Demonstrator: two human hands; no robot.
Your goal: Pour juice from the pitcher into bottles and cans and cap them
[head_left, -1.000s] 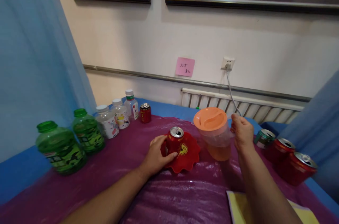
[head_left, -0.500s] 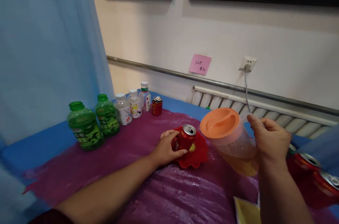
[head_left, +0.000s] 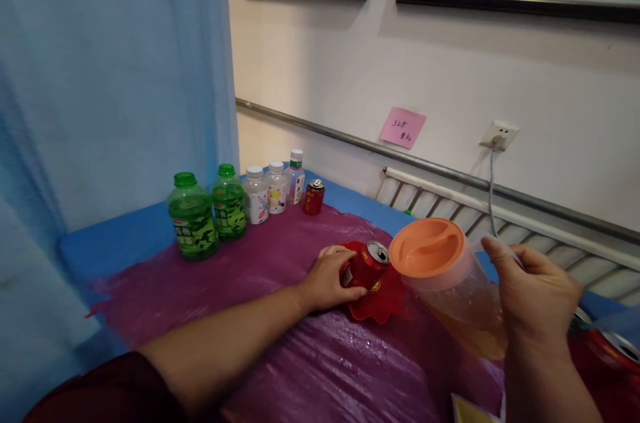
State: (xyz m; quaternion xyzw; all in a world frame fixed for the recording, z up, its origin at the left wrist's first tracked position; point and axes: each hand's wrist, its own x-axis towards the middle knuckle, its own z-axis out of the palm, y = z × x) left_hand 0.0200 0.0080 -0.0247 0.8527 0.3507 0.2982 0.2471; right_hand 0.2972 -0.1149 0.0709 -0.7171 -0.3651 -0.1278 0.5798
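Note:
My left hand (head_left: 333,279) is wrapped round a red drink can (head_left: 364,269), whose opened top leans to the right toward the pitcher. Beneath the can lies a red scalloped mat (head_left: 385,299) with a yellow emblem. The handle of a clear plastic pitcher (head_left: 467,306) is gripped in my right hand (head_left: 540,289). Pale yellowish liquid fills its lower part, and an orange lid (head_left: 427,248) covers its top. The pitcher is tilted left, its rim close beside the can's top. I cannot make out any liquid flowing between them.
Two green bottles (head_left: 193,223), several clear white-capped bottles (head_left: 257,199) and another red can (head_left: 314,197) stand in a row at the back left. More red cans (head_left: 613,346) are at the right edge. Purple plastic sheeting (head_left: 280,249) covers the blue table (head_left: 120,226).
The view has turned left, so things appear farther right. The can in my left hand has tipped more toward the pitcher, and the pitcher's lid is now nearer the can's top.

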